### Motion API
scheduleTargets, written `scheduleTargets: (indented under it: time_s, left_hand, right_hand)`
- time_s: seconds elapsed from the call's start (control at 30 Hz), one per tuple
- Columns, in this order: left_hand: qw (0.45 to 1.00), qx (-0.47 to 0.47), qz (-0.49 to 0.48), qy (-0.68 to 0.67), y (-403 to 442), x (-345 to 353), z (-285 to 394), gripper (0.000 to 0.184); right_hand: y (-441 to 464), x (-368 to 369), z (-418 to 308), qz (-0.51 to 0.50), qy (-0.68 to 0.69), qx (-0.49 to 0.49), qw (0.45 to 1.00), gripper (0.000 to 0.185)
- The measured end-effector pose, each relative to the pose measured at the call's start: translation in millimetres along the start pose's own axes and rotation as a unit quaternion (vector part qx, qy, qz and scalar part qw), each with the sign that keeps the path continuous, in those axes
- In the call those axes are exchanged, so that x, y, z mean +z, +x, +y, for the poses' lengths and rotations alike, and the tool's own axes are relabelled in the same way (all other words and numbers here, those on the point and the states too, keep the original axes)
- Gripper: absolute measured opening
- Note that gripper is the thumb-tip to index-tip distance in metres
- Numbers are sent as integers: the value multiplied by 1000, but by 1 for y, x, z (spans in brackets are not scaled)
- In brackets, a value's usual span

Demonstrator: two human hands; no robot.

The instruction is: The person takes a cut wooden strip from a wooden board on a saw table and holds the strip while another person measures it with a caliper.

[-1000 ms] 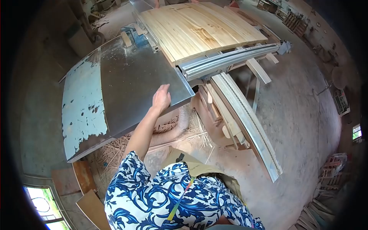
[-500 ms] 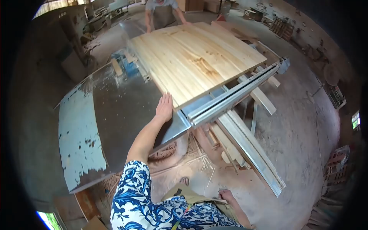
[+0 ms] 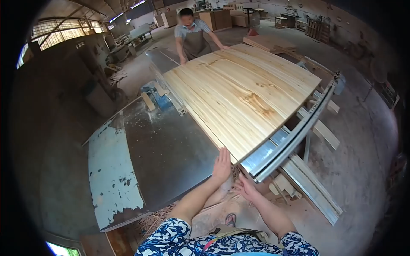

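Observation:
A large pale wooden panel [image 3: 239, 100] lies across the bed of a table saw. A narrow strip [image 3: 209, 133] runs along its left side, set off by a thin line. My left hand [image 3: 222, 165] rests by the near left corner, fingers stretched out together and touching the end of the strip. Just below that corner is my right hand [image 3: 245, 188], its fingers apart and near the end of the metal sliding table [image 3: 259, 158]. I cannot tell whether it touches anything. At the far edge, a co-worker [image 3: 193, 36] in an apron has both hands on the panel.
The dark saw table [image 3: 171, 149] spreads to the left, with a peeling pale board [image 3: 112, 170] beside it. Offcuts lie by a blue part [image 3: 163, 101]. A long metal fence [image 3: 299, 132] crosses at right, and a rail [image 3: 316, 192] juts toward me. Wood scraps litter the floor.
My right hand has come up from beside my body to near the panel's corner. The left hand stays at the strip's end. My view has tilted up, showing more of the co-worker.

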State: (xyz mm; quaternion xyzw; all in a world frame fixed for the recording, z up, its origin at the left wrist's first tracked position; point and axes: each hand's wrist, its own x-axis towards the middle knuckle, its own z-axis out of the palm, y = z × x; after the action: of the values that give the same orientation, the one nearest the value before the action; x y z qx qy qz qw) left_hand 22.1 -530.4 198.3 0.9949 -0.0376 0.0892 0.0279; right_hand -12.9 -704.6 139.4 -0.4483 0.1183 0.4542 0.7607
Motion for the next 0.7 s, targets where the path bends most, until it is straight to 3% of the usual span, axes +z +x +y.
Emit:
scheduleTargets:
  time_s: [0.07, 0.2, 0.37, 0.7]
  left_hand:
    - [1000, 2, -15, 1, -4, -8, 3, 58]
    - [998, 12, -42, -41, -5, -14, -6, 60]
    - [996, 35, -26, -81, -2, -16, -15, 63]
    - [987, 36, -48, -146, 2, -67, -34, 71]
  right_hand:
    - [32, 22, -15, 36, 192, -35, 980, 33]
    - [59, 55, -44, 70, 233, -37, 969, 30]
    - [61, 63, -46, 80, 197, -71, 975, 44]
    - [44, 101, -68, 82, 199, -45, 975, 26]
